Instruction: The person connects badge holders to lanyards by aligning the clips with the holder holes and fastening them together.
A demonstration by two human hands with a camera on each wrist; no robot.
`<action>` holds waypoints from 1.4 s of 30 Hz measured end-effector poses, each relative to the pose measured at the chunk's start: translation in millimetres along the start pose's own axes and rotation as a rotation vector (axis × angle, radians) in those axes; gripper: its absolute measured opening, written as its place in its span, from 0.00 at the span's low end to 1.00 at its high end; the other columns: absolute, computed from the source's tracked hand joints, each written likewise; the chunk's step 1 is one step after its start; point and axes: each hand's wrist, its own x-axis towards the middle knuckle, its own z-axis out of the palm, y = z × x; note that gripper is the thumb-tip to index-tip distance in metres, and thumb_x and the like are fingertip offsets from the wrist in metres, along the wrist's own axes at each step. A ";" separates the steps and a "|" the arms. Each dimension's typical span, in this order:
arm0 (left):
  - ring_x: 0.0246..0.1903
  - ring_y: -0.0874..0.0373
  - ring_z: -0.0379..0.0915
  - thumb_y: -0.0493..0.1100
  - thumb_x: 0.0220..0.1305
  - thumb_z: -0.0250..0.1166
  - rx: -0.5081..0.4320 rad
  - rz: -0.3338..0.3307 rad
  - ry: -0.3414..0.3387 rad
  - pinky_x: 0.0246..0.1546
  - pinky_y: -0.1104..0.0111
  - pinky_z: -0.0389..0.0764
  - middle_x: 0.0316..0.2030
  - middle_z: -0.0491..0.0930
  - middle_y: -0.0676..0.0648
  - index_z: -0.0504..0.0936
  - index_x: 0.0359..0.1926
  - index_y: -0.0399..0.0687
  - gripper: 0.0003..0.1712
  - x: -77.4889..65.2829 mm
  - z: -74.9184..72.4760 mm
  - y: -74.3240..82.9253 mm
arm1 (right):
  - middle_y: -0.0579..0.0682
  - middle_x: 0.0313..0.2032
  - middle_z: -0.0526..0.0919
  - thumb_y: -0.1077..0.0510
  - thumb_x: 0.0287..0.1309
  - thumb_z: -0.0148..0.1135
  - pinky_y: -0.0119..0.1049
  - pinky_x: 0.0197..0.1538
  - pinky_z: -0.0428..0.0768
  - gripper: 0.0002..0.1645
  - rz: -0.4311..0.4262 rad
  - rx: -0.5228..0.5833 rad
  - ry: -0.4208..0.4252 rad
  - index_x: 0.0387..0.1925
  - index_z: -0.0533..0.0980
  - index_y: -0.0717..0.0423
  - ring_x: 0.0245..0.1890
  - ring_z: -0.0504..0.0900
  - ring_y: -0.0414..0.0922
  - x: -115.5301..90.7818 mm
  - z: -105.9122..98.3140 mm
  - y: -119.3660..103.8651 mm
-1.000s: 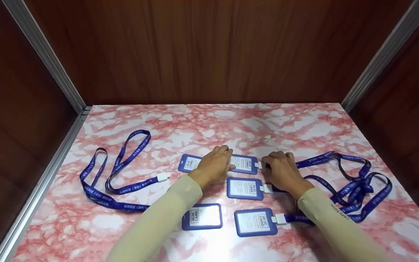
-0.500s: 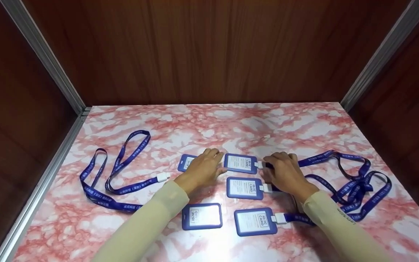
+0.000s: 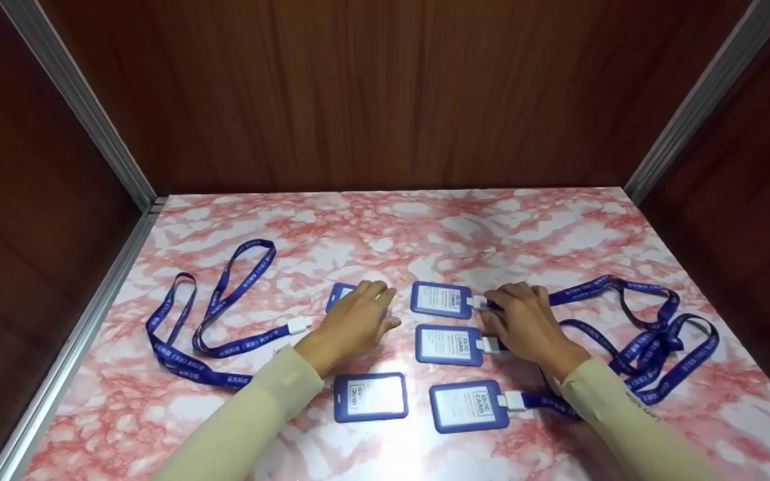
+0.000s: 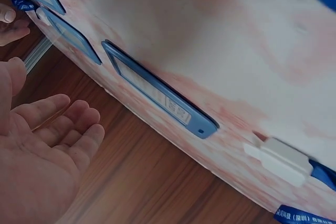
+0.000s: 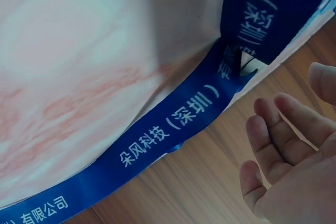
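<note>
My left hand [image 3: 351,324] hovers with relaxed fingers over a blue card holder [image 3: 338,294], partly hiding it. In the left wrist view that card holder [image 4: 157,90] lies flat, apart from the fingers [image 4: 79,124]. My right hand [image 3: 525,321] is over the lanyard end by the white clip [image 3: 479,302] of the upper right card holder [image 3: 441,299]. Its fingers [image 5: 286,135] look loosely bent, with nothing seen between them in the right wrist view; the lanyard [image 5: 157,137] runs beside them. Below lie two more clipped card holders, a middle one [image 3: 448,345] and a lower one [image 3: 469,406].
A loose card holder [image 3: 371,397] lies at front centre. On the left, a blue lanyard [image 3: 188,364] ends in a white clip [image 3: 299,325]. Tangled lanyards [image 3: 652,347] spread over the right of the marbled table [image 3: 412,234]. Wooden panels [image 3: 385,93] enclose the table.
My left hand has moved left, off the upper right card holder and over the upper left one. The right hand has shifted only slightly to the right.
</note>
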 end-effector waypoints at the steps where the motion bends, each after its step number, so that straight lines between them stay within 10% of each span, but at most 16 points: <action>1: 0.69 0.46 0.65 0.56 0.77 0.58 0.001 -0.005 -0.003 0.70 0.55 0.68 0.69 0.69 0.40 0.69 0.72 0.39 0.34 -2.8 -1.0 -0.7 | 0.58 0.47 0.86 0.57 0.62 0.71 0.58 0.53 0.66 0.20 -0.001 -0.002 -0.001 0.53 0.83 0.62 0.51 0.79 0.58 -0.5 -0.2 -1.2; 42: 0.62 0.45 0.70 0.53 0.73 0.63 0.028 0.000 0.058 0.66 0.52 0.72 0.61 0.77 0.39 0.77 0.65 0.37 0.29 -74.6 -1.1 -18.8 | 0.54 0.55 0.84 0.48 0.64 0.71 0.55 0.60 0.65 0.26 0.008 0.036 -0.106 0.58 0.81 0.57 0.60 0.77 0.55 -10.8 -10.6 -35.1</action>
